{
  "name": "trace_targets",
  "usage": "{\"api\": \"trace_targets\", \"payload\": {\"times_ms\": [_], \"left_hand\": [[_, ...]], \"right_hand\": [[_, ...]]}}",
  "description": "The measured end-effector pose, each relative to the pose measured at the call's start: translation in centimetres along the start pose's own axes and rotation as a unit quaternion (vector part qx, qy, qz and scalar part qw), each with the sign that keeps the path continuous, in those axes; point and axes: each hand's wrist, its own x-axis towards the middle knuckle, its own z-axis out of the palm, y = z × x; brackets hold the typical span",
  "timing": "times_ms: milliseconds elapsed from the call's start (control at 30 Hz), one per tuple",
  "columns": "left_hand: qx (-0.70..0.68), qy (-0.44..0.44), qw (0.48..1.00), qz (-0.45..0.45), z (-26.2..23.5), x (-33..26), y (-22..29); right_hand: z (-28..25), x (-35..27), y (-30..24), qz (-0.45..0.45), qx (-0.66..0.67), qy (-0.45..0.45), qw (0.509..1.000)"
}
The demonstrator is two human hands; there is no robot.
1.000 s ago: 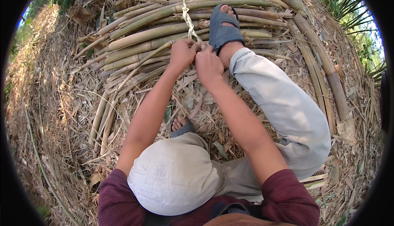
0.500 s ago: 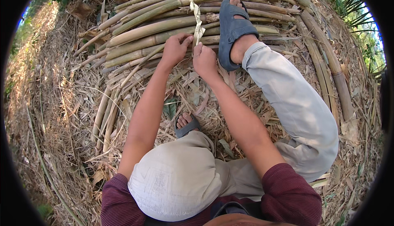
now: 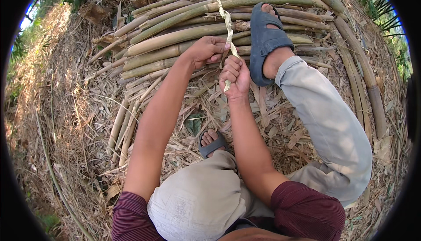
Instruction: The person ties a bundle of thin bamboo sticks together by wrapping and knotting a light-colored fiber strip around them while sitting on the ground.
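A pale, twisted bamboo strip runs over a bundle of bamboo poles and down toward me. My right hand is closed in a fist around its near part, and a short tail sticks out below the fist. My left hand is closed in a pinch, thumb and fingertips against the strip just above the right fist. My raised foot in a dark sandal presses on the poles to the right of the strip. The strip's far end passes over the back of the bundle, and its underside is hidden.
Thick poles curve along the right side. Shorter sticks lie at the left, below the bundle. Dry leaf litter covers the ground. My other sandalled foot stands between my forearms; a cut stump is at the far left.
My right hand has turned over, its curled fingers now showing around the strip, with a tail below. The strip looks more tightly twisted. The whole view has shifted slightly.
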Motion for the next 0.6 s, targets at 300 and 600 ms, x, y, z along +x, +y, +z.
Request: {"api": "trace_targets", "payload": {"times_ms": [300, 600], "left_hand": [[0.029, 0.237, 0.969, 0.068, 4.2, 1.0, -1.4], [-0.052, 0.356, 0.927, 0.104, 6.6, 1.7, -2.9]], "right_hand": [[7.8, -1.1, -0.1, -0.058, -0.688, 0.371, 0.621], [8.6, 0.0, -1.2, -0.181, -0.912, -0.092, -0.357]]}}
